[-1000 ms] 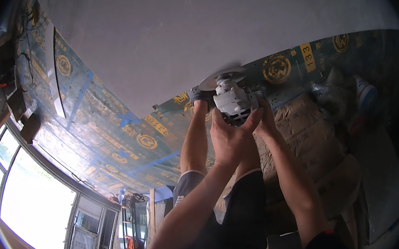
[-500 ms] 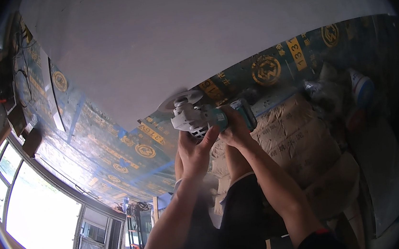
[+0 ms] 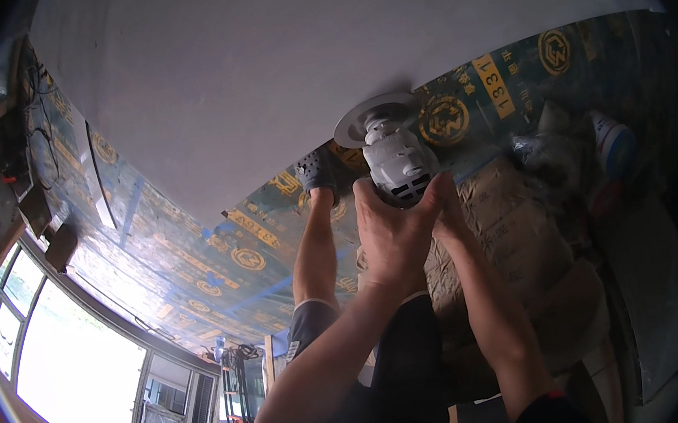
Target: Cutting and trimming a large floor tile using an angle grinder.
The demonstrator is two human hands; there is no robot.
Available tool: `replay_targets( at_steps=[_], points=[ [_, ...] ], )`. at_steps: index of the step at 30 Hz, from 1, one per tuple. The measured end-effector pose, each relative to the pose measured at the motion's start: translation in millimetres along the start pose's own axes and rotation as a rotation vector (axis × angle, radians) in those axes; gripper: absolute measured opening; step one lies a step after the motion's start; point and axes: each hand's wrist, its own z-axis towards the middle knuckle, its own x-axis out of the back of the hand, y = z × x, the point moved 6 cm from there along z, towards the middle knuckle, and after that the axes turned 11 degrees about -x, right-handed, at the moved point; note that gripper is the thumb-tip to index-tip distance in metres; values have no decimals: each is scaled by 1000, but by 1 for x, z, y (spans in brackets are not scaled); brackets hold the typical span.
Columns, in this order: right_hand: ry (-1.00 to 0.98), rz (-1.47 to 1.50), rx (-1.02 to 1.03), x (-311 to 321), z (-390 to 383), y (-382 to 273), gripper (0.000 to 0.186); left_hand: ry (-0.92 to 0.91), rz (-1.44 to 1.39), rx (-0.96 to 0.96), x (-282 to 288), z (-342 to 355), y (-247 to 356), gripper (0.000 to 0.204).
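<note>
Both my hands grip an angle grinder (image 3: 401, 161) with a dusty grey head. Its round disc (image 3: 354, 126) meets the lower edge of a big smooth grey panel (image 3: 260, 72); whether it touches or sits just off the edge I cannot tell. My left hand (image 3: 390, 235) wraps round the grinder's near side, thumb and fingers on either side of the slotted housing. Behind it, my right hand (image 3: 448, 211) is closed on the tool's body, mostly hidden by the left hand and the housing.
Green sheeting with yellow print (image 3: 249, 257) covers the floor. My foot in a dark clog (image 3: 316, 173) stands by the panel edge. Brown paper sacks (image 3: 505, 244) lie to the right, with a plastic bag (image 3: 546, 155) and a white-and-blue roundish container (image 3: 614, 144) beyond. A window (image 3: 76, 359) is at lower left.
The grinder and both hands have moved right along the panel's edge. The tool has turned, so its body now points more toward me. My clogged foot has come into sight.
</note>
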Motion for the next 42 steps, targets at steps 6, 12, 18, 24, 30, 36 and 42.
replay_targets(
  at_steps=[6,12,18,24,30,36,42],
  points=[
    [-28,-371,14,-36,-16,-46,25,9,-325,89,26,-8,-29,81],
    [24,-569,59,-40,-20,-16,27,-59,-444,80,35,-11,-21,71],
    [-3,-351,-2,-19,-20,-40,29,-46,-382,2,5,-5,-22,78],
    [14,-323,-178,35,-12,-44,24,-93,-56,91,-40,-3,22,88],
    [0,-431,-48,42,-9,-62,24,-80,-8,79,-46,-2,28,84],
    [32,-474,39,22,-12,-40,31,-159,-478,23,-25,-3,6,62],
    [17,-381,41,46,-7,-85,31,-181,-421,37,-51,3,27,71]
  ],
)
